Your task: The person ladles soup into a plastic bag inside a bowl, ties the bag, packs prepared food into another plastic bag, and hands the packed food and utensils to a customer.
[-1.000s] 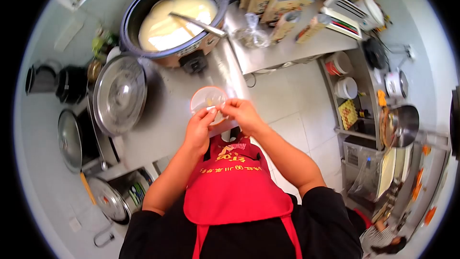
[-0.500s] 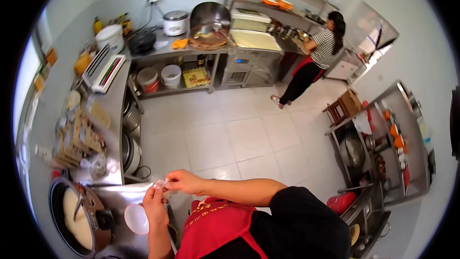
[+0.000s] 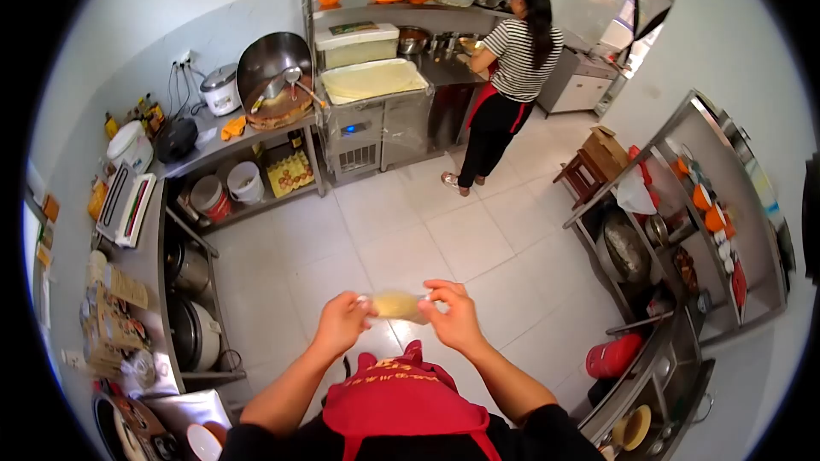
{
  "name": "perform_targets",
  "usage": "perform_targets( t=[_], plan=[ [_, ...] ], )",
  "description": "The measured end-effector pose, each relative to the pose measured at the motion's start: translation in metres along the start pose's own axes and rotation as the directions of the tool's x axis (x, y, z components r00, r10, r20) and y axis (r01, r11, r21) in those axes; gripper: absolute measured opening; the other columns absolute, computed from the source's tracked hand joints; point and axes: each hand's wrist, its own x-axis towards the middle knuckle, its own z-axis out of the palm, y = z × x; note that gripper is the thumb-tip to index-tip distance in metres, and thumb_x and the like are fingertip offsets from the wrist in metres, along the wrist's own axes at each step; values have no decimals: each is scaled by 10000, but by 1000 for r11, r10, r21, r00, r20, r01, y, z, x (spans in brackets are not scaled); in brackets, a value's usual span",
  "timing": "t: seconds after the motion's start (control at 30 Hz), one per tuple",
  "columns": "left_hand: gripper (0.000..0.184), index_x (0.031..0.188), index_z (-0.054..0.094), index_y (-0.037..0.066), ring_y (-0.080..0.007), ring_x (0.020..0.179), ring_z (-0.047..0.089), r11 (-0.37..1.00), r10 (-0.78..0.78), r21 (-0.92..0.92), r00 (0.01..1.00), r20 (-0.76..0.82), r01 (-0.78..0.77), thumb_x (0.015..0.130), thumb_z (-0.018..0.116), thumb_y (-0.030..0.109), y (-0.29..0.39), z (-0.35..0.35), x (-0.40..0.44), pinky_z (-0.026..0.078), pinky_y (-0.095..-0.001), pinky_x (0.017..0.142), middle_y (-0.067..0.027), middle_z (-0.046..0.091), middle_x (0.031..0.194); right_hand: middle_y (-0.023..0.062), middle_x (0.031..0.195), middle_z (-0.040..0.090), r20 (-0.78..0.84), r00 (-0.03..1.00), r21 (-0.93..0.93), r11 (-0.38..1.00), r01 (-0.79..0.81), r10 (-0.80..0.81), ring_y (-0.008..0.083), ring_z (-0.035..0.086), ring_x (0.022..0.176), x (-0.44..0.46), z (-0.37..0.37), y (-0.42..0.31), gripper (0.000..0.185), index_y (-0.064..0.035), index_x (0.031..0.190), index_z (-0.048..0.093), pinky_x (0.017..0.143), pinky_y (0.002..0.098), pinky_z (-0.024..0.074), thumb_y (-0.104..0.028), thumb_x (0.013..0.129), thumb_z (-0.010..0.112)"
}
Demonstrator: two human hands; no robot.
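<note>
Head view: wearer's left hand (image 3: 340, 324) and right hand (image 3: 455, 323) held apart out front, above the tiled floor (image 3: 342, 260), one small yellowish packet (image 3: 395, 306) spanning the gap. Thumb and fingers of each pinch an end, so both hands are closed on it. Packet lies roughly level, just beyond the red apron (image 3: 406, 410); motion blur hides its surface, and I cannot tell whether it is sealed or torn. It looks soft, clear-edged, pale yellow in the middle. Step in hand, by my reading: handling the packet two-handed, ends held out to either side. Such a hold calls for an even grip at both ends and little sideways pull, as a thin wrap could split. White bowl (image 3: 205, 441) sits on the steel counter (image 3: 192, 406), lower left, nearer the left hand but well apart from it. Co-worker (image 3: 523, 68) stands far off, back turned.
</note>
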Motion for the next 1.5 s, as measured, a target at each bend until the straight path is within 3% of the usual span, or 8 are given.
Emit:
perform_targets(
  t=[0.23,0.3,0.4,0.57,0.63,0.73,1.13,1.5],
  plan=[
    [131,924,579,9,-236,724,599,855,327,331,911,251,-398,919,550,136,89,146,109,477,-337,664,-138,635,845,40,1014,604,87,952,819,522,-237,295,124,559,938,71,-108,55,273,-44,1098,564,849,310,466,-10,841,649],
    [87,901,593,41,-304,863,548,322,685,429,521,510,-844,888,561,121,106,180,143,430,-394,774,-138,589,900,5,869,584,92,935,733,611,-297,344,86,545,861,91,-131,65,302,-50,1119,560,739,245,476,4,831,635],
    [63,890,595,61,-309,949,487,243,495,478,532,687,-844,881,571,118,139,231,186,382,-410,834,-116,537,997,-32,736,549,84,941,326,884,-336,327,57,467,651,116,-153,116,234,-25,1069,610,624,216,416,-6,835,607],
    [93,944,618,58,-299,1022,481,379,523,246,426,739,-892,884,598,127,150,295,282,386,-396,884,-110,487,1160,-9,663,533,4,899,335,847,-413,437,68,450,600,163,-211,167,142,-16,905,632,576,224,382,-133,926,554],
    [128,996,636,46,-258,1079,494,811,472,-114,527,707,-574,898,599,119,162,314,322,409,-372,911,-92,514,1159,5,638,525,14,891,405,812,-421,455,74,449,591,191,-238,182,223,-22,837,618,551,228,359,-198,952,545],
    [149,1025,637,35,-194,1023,545,880,412,-234,420,809,-412,889,622,95,174,339,380,448,-332,885,-80,575,1072,48,712,606,61,857,571,687,-450,511,104,488,611,220,-281,212,347,4,873,640,584,235,392,-288,992,494],
    [120,844,625,11,-224,715,592,552,554,-283,91,828,-785,764,715,17,306,515,572,467,-319,635,-95,599,786,59,761,634,-81,882,516,777,-361,463,134,540,697,372,-437,308,336,35,964,646,683,268,445,-266,992,499],
    [131,816,523,26,-114,662,475,652,424,-100,251,870,-752,843,648,-2,360,690,701,389,-254,584,-21,504,745,88,820,659,54,916,672,664,-328,399,131,582,722,480,-616,464,317,26,992,650,706,265,481,-261,986,514]
  ],
)
